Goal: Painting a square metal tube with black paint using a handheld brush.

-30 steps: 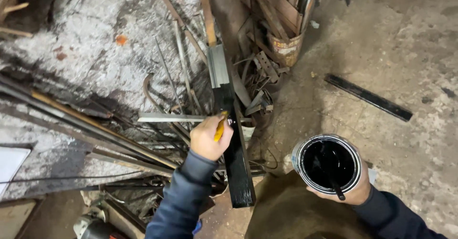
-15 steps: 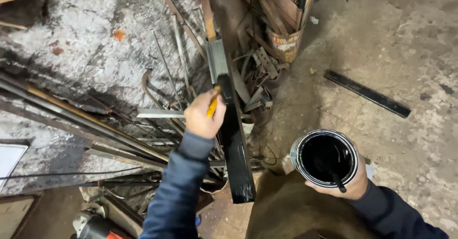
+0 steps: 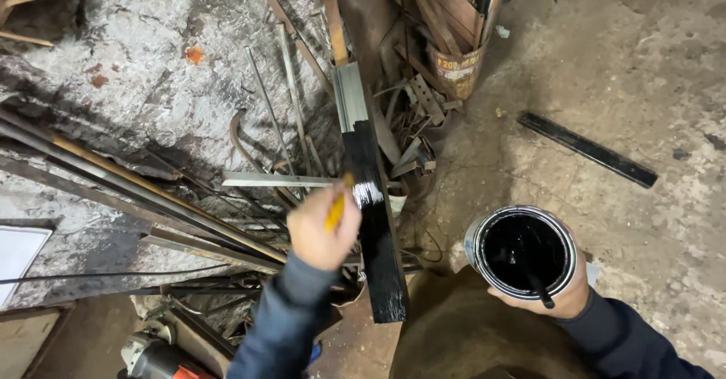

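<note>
Metal bar [image 3: 374, 228], centre frame, leans on the scrap pile [image 3: 227, 198]: lower two-thirds black and wet, top third bare. Right hand [image 3: 556, 292] clamps the paint can [image 3: 522, 252], lower right. Left hand [image 3: 321, 232] grips the brush [image 3: 336, 209] at the bar's left edge.

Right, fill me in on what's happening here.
A person is painting a long metal bar black. The left hand holds a yellow-handled brush against the bar; its lower part is coated and the upper end is bare metal. The right hand holds an open can of black paint with a stick in it. The bar leans on a pile of scrap metal.
</note>
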